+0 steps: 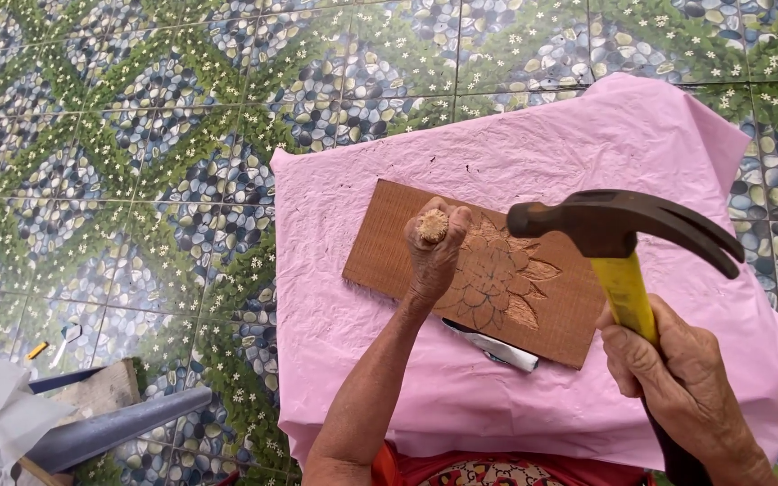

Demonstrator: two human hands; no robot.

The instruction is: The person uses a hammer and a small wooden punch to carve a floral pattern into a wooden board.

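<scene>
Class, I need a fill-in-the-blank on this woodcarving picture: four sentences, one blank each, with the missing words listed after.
1. The right hand grips a claw hammer by its ____ handle.
2. The left hand holds a chisel upright on the wooden ____.
3. The pattern carved into the board is a ____.
4. Under the board lies a crinkled ____ sheet.

Missing words: yellow; board; flower; pink

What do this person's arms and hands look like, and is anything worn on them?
Both hands are bare: no gloves, rings or watch show on the left hand or the right hand. The left forearm is bare and lean, with no sleeve. The hands look wrinkled and veined. A bit of red cloth shows at the bottom edge, near the body.
</scene>
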